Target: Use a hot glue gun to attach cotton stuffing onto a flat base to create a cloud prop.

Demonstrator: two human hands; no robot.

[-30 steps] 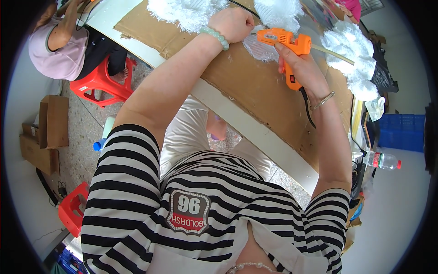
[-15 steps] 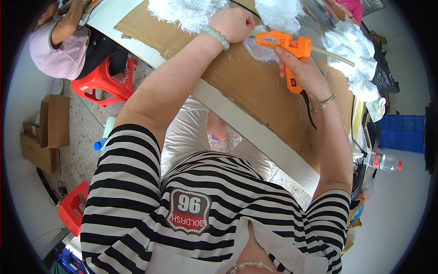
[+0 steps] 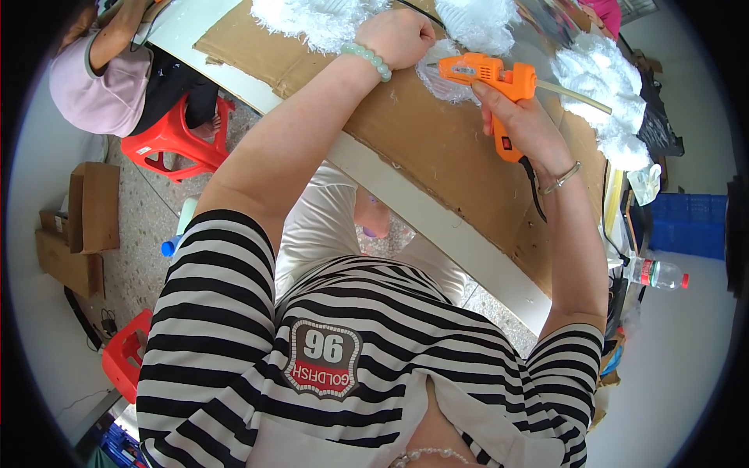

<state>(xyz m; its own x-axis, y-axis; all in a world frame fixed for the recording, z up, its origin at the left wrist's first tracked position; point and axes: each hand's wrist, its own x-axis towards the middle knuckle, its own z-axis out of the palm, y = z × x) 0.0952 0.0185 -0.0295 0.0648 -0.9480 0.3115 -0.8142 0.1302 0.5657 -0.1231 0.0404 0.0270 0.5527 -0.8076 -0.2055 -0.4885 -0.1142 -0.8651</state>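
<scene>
Cardboard [image 3: 437, 168] covers much of the counter [image 3: 417, 209]. Above it, the person's right hand [image 3: 532, 132] has its fingers wrapped around the handle of an orange glue gun [image 3: 501, 84], nozzle aimed leftward, near the left hand [image 3: 394, 39]. That hand's fingers are curled; whether they grip anything cannot be told. Fluffy white material [image 3: 597, 90] lies rightward.

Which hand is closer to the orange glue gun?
Right. The right hand holds the orange glue gun; the left hand is up and left of it, not touching.
</scene>
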